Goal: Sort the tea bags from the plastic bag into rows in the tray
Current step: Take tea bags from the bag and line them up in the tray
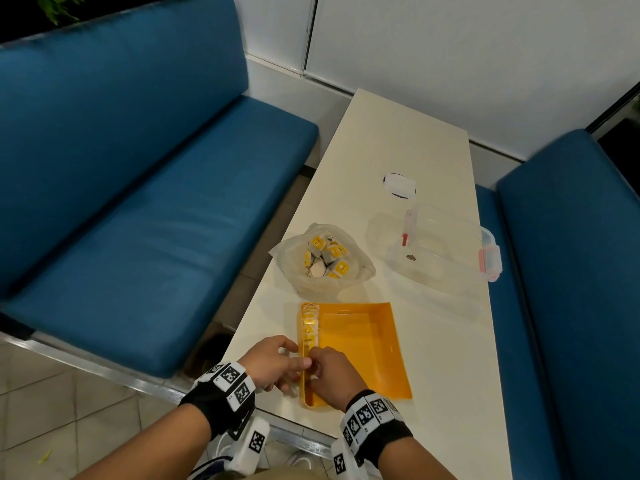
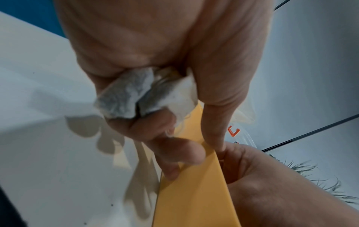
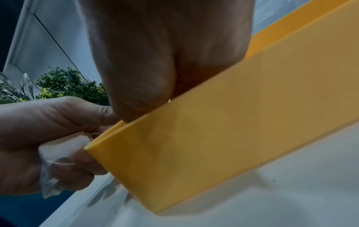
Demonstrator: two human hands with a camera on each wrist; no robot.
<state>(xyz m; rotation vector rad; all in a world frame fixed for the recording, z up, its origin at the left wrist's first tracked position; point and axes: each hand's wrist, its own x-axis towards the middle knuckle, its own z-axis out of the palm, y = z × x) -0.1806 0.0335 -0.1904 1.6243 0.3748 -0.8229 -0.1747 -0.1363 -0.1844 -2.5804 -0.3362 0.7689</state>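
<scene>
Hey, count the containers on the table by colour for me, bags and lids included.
Yellow, 1: the shallow yellow plastic tray.
Clear, 2: the clear plastic bag of tea bags and the clear plastic lidded box.
White, 1: the small white oval lid.
Total: 4.

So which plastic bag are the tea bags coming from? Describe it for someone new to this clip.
On the long cream table between the blue benches, look just beyond the far edge of the yellow tray. The plastic bag sits there, crumpled, translucent and open-topped, full of yellow-labelled tea bags, unlike the rigid clear container to its right.
</scene>
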